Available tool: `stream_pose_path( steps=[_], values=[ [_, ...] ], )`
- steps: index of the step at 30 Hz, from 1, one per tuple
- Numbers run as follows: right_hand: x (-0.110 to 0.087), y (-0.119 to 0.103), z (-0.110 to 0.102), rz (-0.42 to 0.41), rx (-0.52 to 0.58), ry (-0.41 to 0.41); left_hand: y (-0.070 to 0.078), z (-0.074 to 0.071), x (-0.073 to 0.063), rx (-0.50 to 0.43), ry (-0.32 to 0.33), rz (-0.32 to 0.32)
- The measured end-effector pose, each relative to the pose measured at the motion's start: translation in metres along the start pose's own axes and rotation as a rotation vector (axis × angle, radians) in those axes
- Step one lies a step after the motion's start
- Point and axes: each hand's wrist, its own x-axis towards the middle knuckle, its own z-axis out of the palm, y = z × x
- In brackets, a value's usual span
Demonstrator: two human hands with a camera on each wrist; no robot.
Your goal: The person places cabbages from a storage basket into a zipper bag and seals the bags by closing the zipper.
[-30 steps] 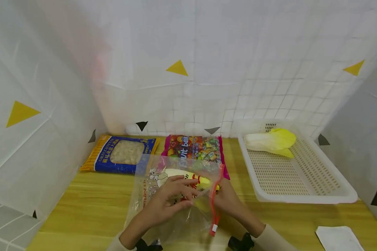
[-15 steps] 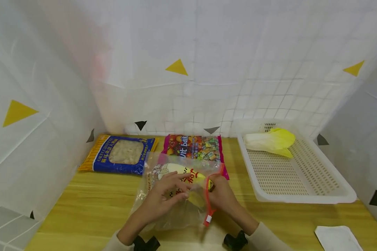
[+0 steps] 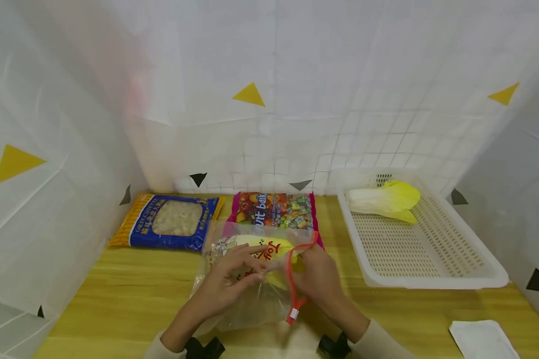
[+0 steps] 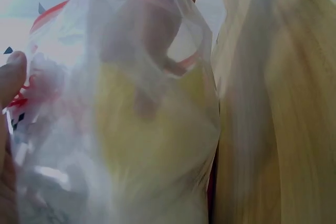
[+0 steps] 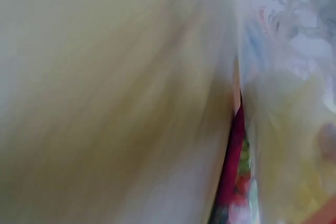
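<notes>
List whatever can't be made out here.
Head: right hand's fingers, partly hidden by the zip-top bag.
Head: the bag's lettering, partly covered by left hand.
Head: white sheet, cut off by the bottom edge.
Left wrist: yellow area, blurred behind plastic.
Right wrist: pale expanse, too blurred to identify.

The carrier is a yellow-brown wood-grain tabletop [image 3: 112,299] extending across the lower part of the frame. The following items rest directly on it:

- Blue-and-yellow orecchiette pack [image 3: 177,218]: left of centre, lying flat, window facing up.
- Fruit candy bag [image 3: 274,209]: centre, lying flat, magenta side edges.
- White perforated basket [image 3: 435,281]: right side, upright, open top facing up.
- White sheet [image 3: 482,339]: lower right corner, lying flat, below the basket, apart from it.
</notes>
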Motion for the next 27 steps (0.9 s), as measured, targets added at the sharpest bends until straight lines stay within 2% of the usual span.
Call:
stream_pose_path(
  steps=[6, 10, 13, 17, 20, 23, 27],
  values=[
    [-0.004, 0.007, -0.008, -0.099, -0.146, -0.021, 0.0, -0.001, -0.001, -0.009, -0.008, -0.01],
    [-0.007, 0.01, -0.01, -0.076, -0.179, -0.017, 0.0, -0.001, 0.0, 0.005, -0.023, -0.002],
    [-0.01, 0.011, -0.009, -0.016, -0.06, -0.084, 0.001, 0.001, 0.0, 0.013, -0.029, -0.015],
    [-0.012, 0.017, -0.003, 0.023, 0.308, -0.16, 0.003, 0.002, 0.001, 0.026, -0.029, -0.025],
    [-0.014, 0.023, 0.0, -0.029, 0.548, -0.206, 0.003, 0.003, 0.001, 0.023, -0.035, -0.039],
    [-0.016, 0.029, 0.001, -0.106, 0.622, -0.259, 0.003, 0.002, 0.001, 0.016, -0.036, -0.051],
    [-0.018, 0.033, 0.0, -0.163, 0.582, -0.278, 0.001, 0.002, 0.0, 0.021, -0.022, -0.04]
  ],
)
